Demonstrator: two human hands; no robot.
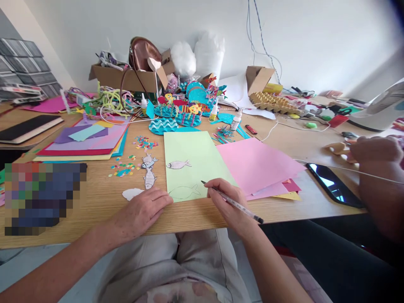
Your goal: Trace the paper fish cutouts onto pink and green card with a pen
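Note:
My left hand [143,210] lies flat with fingers stretched out on the near corner of a light green paper sheet [192,160], holding it down on the wooden table [284,210]. My right hand [229,201] is closed around a pen [232,202], whose tip rests at the tail of a pencilled fish outline [184,192] on the sheet. A finished fish drawing [178,164] lies higher on the same sheet. Cut-out paper fish [149,170] lie just left of the sheet, and a blank white cut-out [131,193] sits beside my left hand.
Pink paper sheets [257,164] lie right of the green one, a phone [334,185] beyond them. Another person's hand [375,151] works at the right edge. Coloured paper stack [85,141], confetti [124,168], glue bottles [235,121], turquoise paper craft [179,113] and cardboard boxes [126,78] crowd the back.

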